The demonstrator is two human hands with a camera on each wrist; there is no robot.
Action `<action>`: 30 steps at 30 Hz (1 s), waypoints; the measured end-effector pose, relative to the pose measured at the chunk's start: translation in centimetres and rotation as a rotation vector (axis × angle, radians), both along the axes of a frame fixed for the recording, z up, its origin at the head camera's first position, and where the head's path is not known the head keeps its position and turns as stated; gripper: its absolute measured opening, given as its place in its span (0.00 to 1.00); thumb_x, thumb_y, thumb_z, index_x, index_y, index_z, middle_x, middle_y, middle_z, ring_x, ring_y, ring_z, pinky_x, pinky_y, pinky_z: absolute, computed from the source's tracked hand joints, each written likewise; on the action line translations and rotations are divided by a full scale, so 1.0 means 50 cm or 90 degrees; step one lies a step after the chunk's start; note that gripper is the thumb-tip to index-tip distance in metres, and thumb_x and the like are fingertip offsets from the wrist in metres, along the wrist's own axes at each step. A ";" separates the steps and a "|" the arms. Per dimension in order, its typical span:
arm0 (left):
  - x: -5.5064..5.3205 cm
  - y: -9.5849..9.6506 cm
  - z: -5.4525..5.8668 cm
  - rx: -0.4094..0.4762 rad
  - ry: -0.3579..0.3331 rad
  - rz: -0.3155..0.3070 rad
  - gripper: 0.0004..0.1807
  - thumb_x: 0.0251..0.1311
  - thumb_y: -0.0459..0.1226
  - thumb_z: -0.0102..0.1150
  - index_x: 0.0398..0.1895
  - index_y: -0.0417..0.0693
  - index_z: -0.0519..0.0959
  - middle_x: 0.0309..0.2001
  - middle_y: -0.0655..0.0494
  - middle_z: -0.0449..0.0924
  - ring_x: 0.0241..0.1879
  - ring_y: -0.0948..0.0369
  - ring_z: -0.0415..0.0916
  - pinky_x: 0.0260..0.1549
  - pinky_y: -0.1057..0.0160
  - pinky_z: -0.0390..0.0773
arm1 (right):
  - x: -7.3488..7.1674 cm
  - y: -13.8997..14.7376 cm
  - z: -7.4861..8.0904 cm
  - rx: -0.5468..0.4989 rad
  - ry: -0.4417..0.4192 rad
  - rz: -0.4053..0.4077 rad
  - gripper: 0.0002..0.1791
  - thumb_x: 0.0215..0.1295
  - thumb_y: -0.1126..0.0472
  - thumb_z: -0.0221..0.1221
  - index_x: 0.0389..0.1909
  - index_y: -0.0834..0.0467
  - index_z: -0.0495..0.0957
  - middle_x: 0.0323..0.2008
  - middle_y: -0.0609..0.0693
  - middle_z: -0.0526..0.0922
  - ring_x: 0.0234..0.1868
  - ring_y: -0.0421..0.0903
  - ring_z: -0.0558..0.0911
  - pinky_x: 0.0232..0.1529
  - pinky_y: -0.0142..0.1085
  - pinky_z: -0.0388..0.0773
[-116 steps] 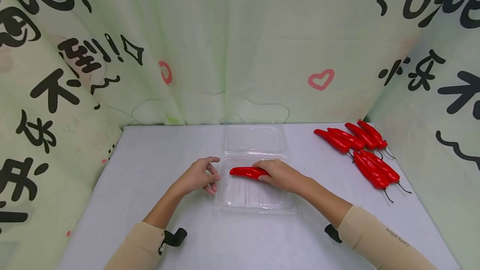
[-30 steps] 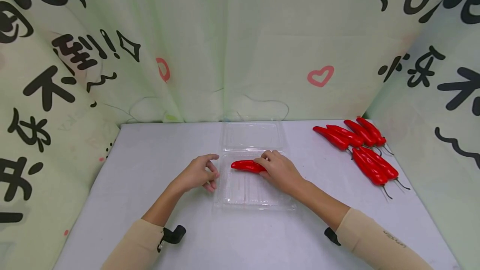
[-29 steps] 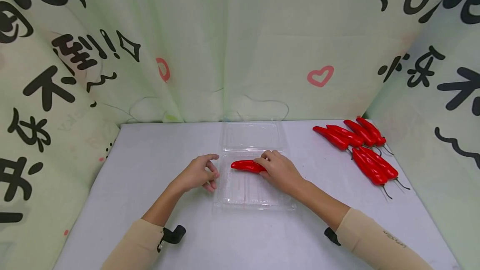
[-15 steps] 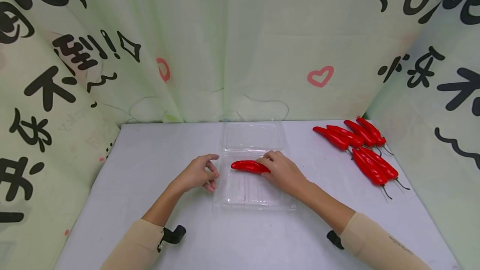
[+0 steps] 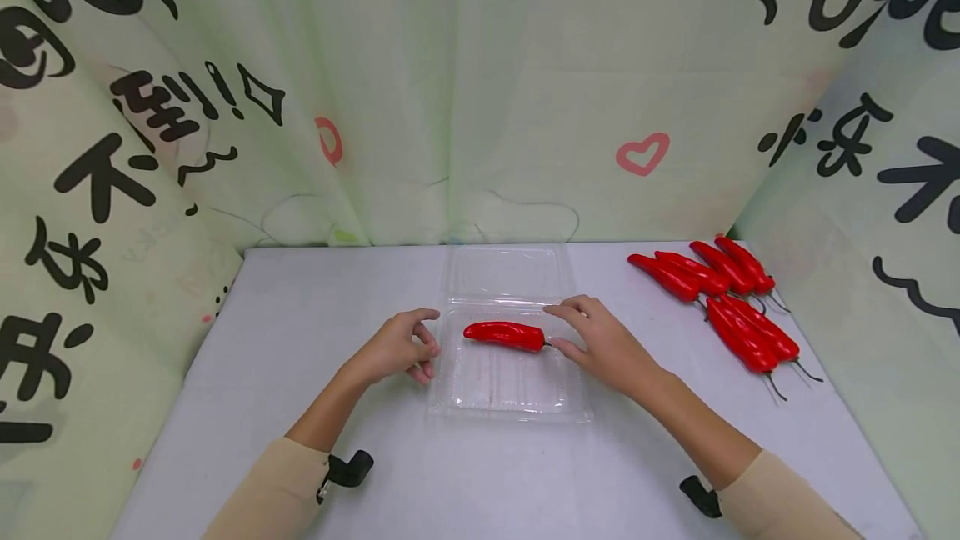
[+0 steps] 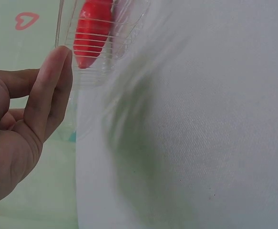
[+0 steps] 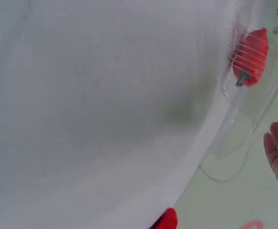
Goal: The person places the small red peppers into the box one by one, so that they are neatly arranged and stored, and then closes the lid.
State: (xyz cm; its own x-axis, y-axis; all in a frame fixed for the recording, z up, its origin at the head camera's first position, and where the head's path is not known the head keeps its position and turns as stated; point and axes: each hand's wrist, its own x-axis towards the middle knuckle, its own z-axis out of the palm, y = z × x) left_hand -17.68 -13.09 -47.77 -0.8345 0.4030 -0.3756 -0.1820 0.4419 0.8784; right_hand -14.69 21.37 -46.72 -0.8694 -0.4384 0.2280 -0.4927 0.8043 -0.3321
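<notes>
One red chili pepper lies crosswise near the back of the base of a clear hinged plastic box. Its tip points left and its stem right. My right hand is just off the stem end, thumb and fingers spread with nothing between them. At the box's left edge is my left hand, fingers loosely bent; in the left wrist view its fingertips come up to the box wall, and contact is hard to tell. The right wrist view shows the pepper through the ribbed wall.
Several red chili peppers lie in two groups at the table's back right. The box's clear lid lies folded back toward the curtain behind the white table. Printed curtain also stands on both sides.
My right hand has let go of the pepper and drawn back to the right, leaving its stem end in sight. The pepper stays in the box. My left hand has hardly moved.
</notes>
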 end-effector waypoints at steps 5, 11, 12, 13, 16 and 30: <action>0.000 -0.001 0.000 0.001 -0.003 0.001 0.36 0.67 0.26 0.62 0.77 0.38 0.61 0.44 0.38 0.80 0.27 0.47 0.87 0.27 0.56 0.90 | 0.006 0.050 0.009 -0.036 0.011 -0.036 0.34 0.62 0.57 0.72 0.68 0.54 0.74 0.59 0.57 0.78 0.60 0.56 0.79 0.54 0.53 0.86; 0.001 -0.003 -0.002 -0.003 -0.002 0.001 0.37 0.67 0.26 0.62 0.77 0.38 0.61 0.44 0.39 0.80 0.28 0.47 0.87 0.27 0.56 0.90 | 0.012 0.110 0.011 -0.056 0.033 -0.081 0.37 0.60 0.60 0.73 0.71 0.55 0.71 0.61 0.60 0.77 0.60 0.59 0.79 0.50 0.56 0.87; 0.001 -0.003 -0.002 -0.004 -0.002 0.001 0.37 0.67 0.26 0.62 0.78 0.38 0.61 0.44 0.39 0.80 0.28 0.46 0.87 0.27 0.56 0.90 | 0.013 0.120 0.011 -0.058 0.037 -0.089 0.39 0.59 0.61 0.74 0.71 0.55 0.71 0.62 0.61 0.77 0.60 0.60 0.79 0.49 0.57 0.87; 0.001 -0.003 -0.002 -0.004 -0.001 0.002 0.37 0.67 0.26 0.62 0.78 0.38 0.61 0.44 0.39 0.80 0.28 0.46 0.87 0.27 0.56 0.90 | 0.014 0.131 0.009 -0.059 0.041 -0.096 0.40 0.58 0.61 0.74 0.72 0.55 0.71 0.62 0.61 0.77 0.60 0.60 0.79 0.48 0.58 0.87; -0.001 -0.004 -0.005 -0.001 -0.001 0.003 0.37 0.67 0.26 0.62 0.77 0.39 0.61 0.44 0.39 0.80 0.27 0.46 0.87 0.27 0.56 0.90 | 0.015 0.162 0.007 -0.055 0.048 -0.117 0.43 0.54 0.63 0.76 0.72 0.56 0.70 0.63 0.63 0.76 0.60 0.62 0.78 0.47 0.60 0.86; -0.002 -0.001 -0.004 0.006 -0.002 -0.002 0.36 0.66 0.26 0.62 0.77 0.38 0.62 0.44 0.38 0.80 0.28 0.45 0.87 0.26 0.55 0.90 | 0.017 0.311 0.005 0.001 -0.104 -0.239 0.48 0.56 0.59 0.76 0.74 0.68 0.62 0.67 0.73 0.67 0.65 0.74 0.67 0.52 0.72 0.77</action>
